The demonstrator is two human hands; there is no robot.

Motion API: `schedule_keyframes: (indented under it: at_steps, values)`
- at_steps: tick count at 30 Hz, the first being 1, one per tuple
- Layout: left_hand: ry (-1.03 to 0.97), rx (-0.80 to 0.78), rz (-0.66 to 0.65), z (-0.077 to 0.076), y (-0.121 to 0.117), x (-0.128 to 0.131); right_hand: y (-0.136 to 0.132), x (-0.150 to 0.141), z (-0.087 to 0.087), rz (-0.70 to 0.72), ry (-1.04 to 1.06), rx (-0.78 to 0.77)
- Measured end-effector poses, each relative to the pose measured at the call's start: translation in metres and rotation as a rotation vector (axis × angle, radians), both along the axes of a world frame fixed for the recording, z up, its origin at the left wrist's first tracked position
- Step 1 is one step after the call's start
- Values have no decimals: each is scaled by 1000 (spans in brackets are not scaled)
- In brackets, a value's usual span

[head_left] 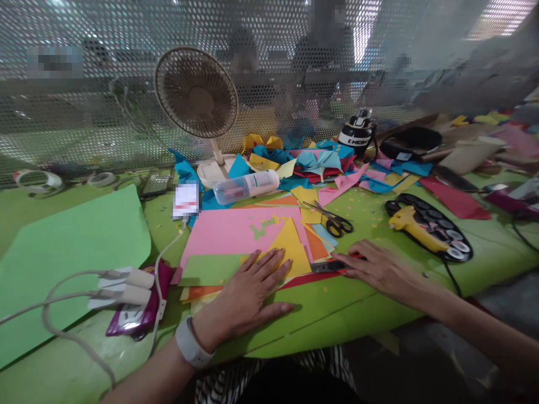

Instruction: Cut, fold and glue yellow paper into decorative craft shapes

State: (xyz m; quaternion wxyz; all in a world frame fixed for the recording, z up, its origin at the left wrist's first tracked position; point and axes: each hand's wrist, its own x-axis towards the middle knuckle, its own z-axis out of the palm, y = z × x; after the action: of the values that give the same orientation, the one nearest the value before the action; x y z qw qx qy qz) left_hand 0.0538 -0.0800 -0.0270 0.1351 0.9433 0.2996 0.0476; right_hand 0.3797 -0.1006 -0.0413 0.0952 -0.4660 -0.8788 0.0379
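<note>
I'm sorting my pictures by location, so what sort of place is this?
Probably a paper-craft work area, perhaps in a shared workshop or classroom: there's folded yellow paper under the left hand, black-handled scissors and a yellow hot-glue gun.

Fan (196,92): beige, upright before the perforated screen (105,120)
Bottle (246,187): clear, lying on its side
Glue gun (415,229): yellow, resting on a black oval tray (440,216)
Chargers (135,294): white, cabled, atop a purple packet (145,314)

a green table (357,308) carries a pale fan (197,92), a large green sheet (80,252), a purple packet (147,314), layered coloured paper (219,230) and a black oval tray (404,200).
</note>
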Motion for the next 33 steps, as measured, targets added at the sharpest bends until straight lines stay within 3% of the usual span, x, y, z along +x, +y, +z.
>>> schedule_keyframes:
  at_steps: [19,33]
  values:
    - [81,7,5,2,-1,0,-12,-25,-11,-5,30,178]
    - [49,-33,29,8,-4,1,-12,-35,-14,18,56,201]
